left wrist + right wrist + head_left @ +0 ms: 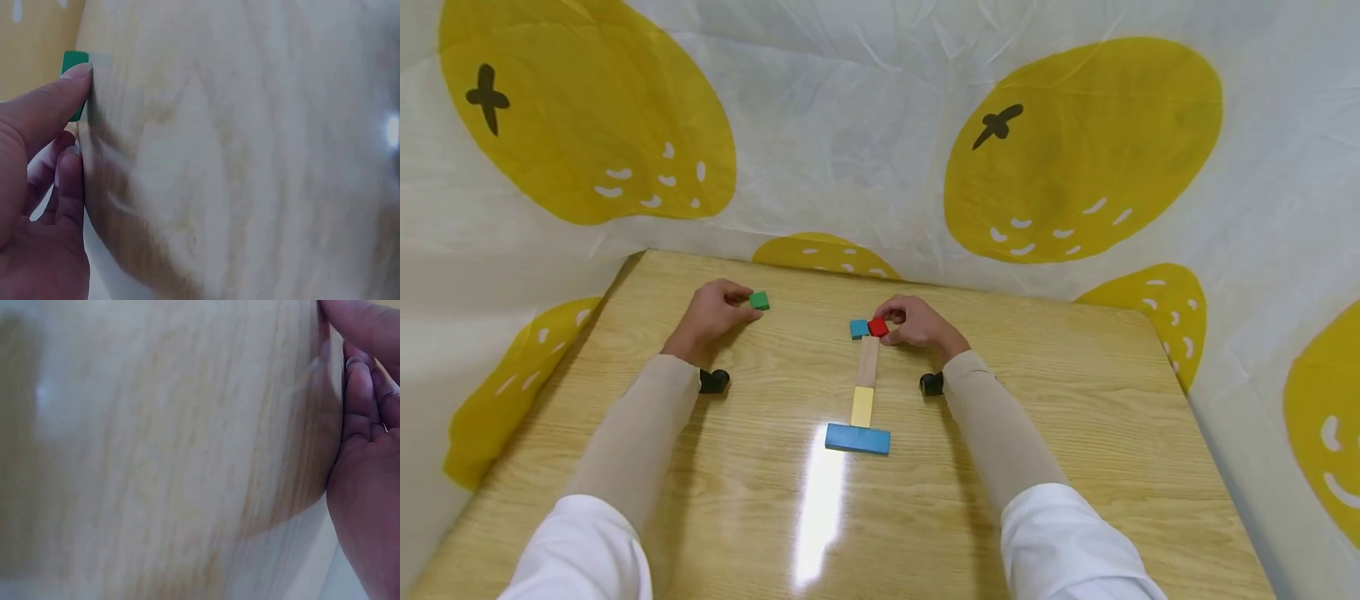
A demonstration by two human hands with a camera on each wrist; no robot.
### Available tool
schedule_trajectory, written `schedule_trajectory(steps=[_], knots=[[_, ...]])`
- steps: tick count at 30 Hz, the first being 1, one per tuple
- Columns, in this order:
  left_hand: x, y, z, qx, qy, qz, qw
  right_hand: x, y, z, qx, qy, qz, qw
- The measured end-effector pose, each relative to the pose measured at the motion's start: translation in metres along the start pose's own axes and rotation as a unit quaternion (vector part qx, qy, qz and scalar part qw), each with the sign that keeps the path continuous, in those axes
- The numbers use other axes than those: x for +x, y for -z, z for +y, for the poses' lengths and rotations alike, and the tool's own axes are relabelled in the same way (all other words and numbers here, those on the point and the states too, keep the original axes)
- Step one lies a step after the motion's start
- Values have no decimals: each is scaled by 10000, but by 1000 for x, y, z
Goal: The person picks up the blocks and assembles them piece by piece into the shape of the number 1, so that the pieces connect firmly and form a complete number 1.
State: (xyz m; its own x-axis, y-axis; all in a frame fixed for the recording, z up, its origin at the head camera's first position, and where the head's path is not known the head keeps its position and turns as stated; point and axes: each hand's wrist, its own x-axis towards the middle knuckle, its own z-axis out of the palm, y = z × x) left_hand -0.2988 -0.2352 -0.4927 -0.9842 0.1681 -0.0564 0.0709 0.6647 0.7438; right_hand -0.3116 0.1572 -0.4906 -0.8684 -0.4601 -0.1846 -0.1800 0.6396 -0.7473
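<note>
In the head view my left hand pinches a green block between thumb and fingers at the back left of the table. The left wrist view shows the thumb against that green block, low by the tabletop. My right hand pinches a red block, close beside a light blue block. Just below these two, a plain wooden block leads to a yellow block, then a long blue block lies crosswise. The right wrist view shows curled fingers, but no block.
The wooden table meets a white sheet with yellow fruit prints along its back and sides. A black wrist mount juts from the left sleeve, and another black mount from the right. A light glare lies near the front.
</note>
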Motion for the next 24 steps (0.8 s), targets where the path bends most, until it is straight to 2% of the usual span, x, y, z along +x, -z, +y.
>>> schedule_trajectory(steps=[8,18,24], knots=[[-1,-2,4,73,-88,173,9998,-1,-1,-1,-14,26,37,10000],[-9,-6,11,-223,232,93,9994,-1,-3,3,48,67,39,10000],[-12,-7,14,-207,207,143,9995,-2,-3,2,53,81,51,9999]])
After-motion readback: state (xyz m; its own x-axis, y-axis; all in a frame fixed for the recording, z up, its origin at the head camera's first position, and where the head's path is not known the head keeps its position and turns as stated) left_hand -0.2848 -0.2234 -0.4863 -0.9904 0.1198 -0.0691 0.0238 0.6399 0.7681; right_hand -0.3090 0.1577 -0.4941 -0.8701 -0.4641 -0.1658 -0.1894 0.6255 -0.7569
